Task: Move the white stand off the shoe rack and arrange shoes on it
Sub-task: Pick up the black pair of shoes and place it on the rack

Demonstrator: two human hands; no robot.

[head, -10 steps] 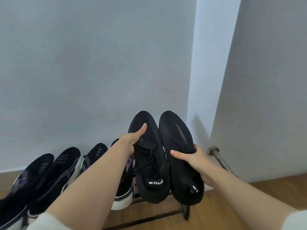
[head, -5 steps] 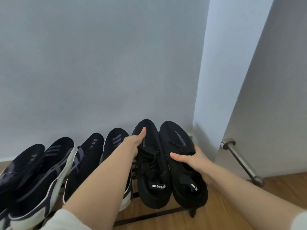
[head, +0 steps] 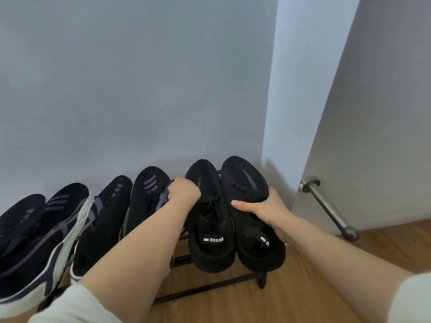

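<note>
A pair of black knit shoes lies toes-to-wall on the right end of the black metal shoe rack (head: 205,287). My left hand (head: 184,190) is curled against the left side of the left black shoe (head: 210,231), between it and a striped sneaker. The right black shoe (head: 247,183) is held by my right hand (head: 263,208), thumb across its top and fingers around its outer side. No white stand is in view.
Several dark sneakers with purple stripes (head: 149,197) fill the rack to the left (head: 46,241). A grey wall stands close behind. A white door with a metal bar handle (head: 326,206) is at the right, over wooden floor (head: 303,287).
The black pair has come down and settled on the rack's right end. My left thumb left the top of the left shoe and the hand curled at its side. More sneakers show at left.
</note>
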